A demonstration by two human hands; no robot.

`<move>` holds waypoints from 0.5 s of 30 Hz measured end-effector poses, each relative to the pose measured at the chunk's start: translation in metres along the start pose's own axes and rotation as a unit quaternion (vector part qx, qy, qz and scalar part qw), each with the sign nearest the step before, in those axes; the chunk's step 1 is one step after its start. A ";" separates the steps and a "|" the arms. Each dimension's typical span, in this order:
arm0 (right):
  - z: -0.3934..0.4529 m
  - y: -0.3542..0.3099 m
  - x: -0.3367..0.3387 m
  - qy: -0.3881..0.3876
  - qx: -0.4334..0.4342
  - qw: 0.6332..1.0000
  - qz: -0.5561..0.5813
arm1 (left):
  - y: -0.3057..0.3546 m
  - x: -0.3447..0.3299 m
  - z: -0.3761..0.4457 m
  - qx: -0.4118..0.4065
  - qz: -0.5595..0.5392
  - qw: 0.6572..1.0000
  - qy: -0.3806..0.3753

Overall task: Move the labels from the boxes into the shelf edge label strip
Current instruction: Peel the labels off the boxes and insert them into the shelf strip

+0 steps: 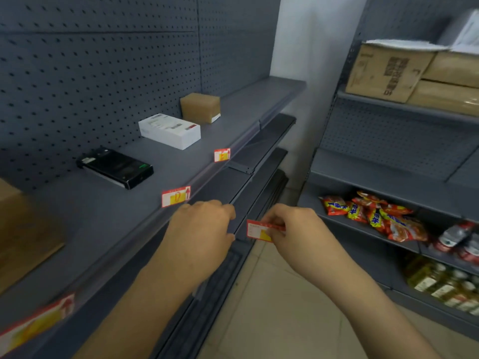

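Both my forearms reach in from the bottom edge, nearest to me. My right hand [290, 229] pinches a red-and-yellow label [259, 230] by its right end, fingers [272, 221] curled over the top edge and thumb underneath, and holds it in the air just off the front edge of the shelf [108, 218]. My left hand [202, 226] sits at the label strip [145, 229] along that front edge, its fingers bent down over the lip; I cannot tell whether they grip the strip or only rest on it.

I judge the label to be thin card or paper: almost weightless, easily bent and creased, so I would keep the pinch at one end, leaving the rest free to slide into the channel.

Two labels already stand in the strip, the D label [176, 196] just beyond my left hand and another label [222, 154] farther along. A blurred third one [36, 322] shows at the near left end. On the shelf behind lie a black box [116, 167], a white box [169, 133] and a tan taped box [200, 107], with a cardboard carton [23, 234] at the left edge.
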State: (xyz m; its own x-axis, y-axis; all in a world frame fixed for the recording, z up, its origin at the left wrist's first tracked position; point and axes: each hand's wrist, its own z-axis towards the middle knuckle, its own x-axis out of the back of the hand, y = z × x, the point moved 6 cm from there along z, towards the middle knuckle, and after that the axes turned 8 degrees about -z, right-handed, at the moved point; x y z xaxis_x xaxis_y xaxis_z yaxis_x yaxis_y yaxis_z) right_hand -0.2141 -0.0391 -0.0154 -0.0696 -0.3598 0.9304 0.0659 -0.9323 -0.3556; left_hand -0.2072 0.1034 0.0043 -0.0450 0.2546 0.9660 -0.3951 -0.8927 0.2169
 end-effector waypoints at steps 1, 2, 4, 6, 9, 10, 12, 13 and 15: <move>0.013 0.007 0.003 0.006 -0.003 1.000 0.001 | 0.001 -0.002 0.016 -0.003 -0.002 1.000 -0.004; 0.025 0.015 0.005 0.009 -0.006 1.000 0.004 | 0.001 -0.005 0.031 -0.003 -0.004 1.000 -0.008; 0.047 0.033 0.008 0.008 -0.013 1.000 0.016 | 0.004 -0.011 0.060 -0.002 -0.007 1.000 -0.015; 0.071 0.052 0.010 0.004 -0.017 1.000 0.022 | 0.008 -0.018 0.091 -0.006 -0.003 1.000 -0.023; 0.113 0.081 0.014 0.002 -0.015 1.000 0.022 | 0.013 -0.027 0.139 0.005 -0.010 1.000 -0.025; 0.129 0.091 0.015 0.000 -0.011 1.000 0.024 | 0.014 -0.029 0.155 0.011 -0.006 1.000 -0.023; 0.161 0.110 0.016 -0.005 0.002 1.000 0.023 | 0.015 -0.035 0.188 0.029 0.003 0.999 -0.015; 0.176 0.119 0.018 -0.007 0.011 1.000 0.022 | 0.015 -0.038 0.203 0.044 0.004 0.999 -0.013; 0.206 0.136 0.022 -0.008 0.033 0.999 0.030 | 0.015 -0.044 0.233 0.071 0.007 0.997 -0.010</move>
State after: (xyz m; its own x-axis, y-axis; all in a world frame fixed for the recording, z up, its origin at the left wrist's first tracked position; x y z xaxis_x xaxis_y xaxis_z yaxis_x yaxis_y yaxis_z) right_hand -0.0015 -0.1665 -0.0249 -0.0473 -0.4139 0.9091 0.1340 -0.9045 -0.4048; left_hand 0.0023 -0.0080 -0.0020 -0.0300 0.2350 0.9715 -0.2605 -0.9402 0.2194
